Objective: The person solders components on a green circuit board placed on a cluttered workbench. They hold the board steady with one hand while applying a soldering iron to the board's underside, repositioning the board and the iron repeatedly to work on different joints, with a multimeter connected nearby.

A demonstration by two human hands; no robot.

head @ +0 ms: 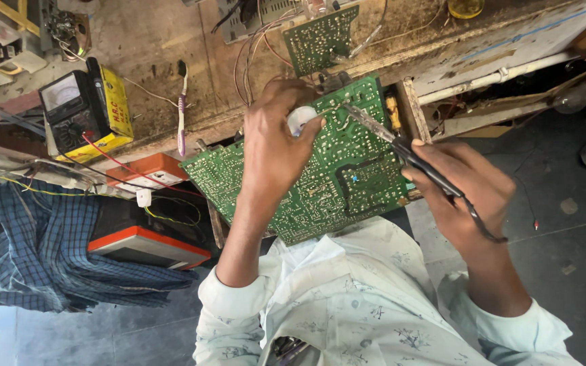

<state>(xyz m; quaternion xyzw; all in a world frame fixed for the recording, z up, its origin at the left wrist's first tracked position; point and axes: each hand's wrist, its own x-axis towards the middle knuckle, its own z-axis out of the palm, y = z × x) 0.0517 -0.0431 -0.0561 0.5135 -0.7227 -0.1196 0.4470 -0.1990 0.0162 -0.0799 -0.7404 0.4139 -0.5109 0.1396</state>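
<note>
A large green circuit board (347, 176) lies tilted across my lap and the bench edge, solder side up. My left hand (276, 146) rests on the board and pinches a small white round object (301, 119), perhaps a solder spool, against it. My right hand (466, 186) is closed around a soldering iron (401, 150) held like a pen. The iron's thin tip (348, 108) touches the board near its upper edge, just right of the white object. A black cord (483, 227) trails from the iron past my wrist.
A second green board (320, 37) with red wires stands on the worn wooden bench (150, 41). A yellow-and-black analog multimeter (83, 108) and a toothbrush (182, 108) lie left. An orange-and-white box (147, 244) and blue checked cloth (42, 251) sit lower left; grey floor (564, 224) is at the right.
</note>
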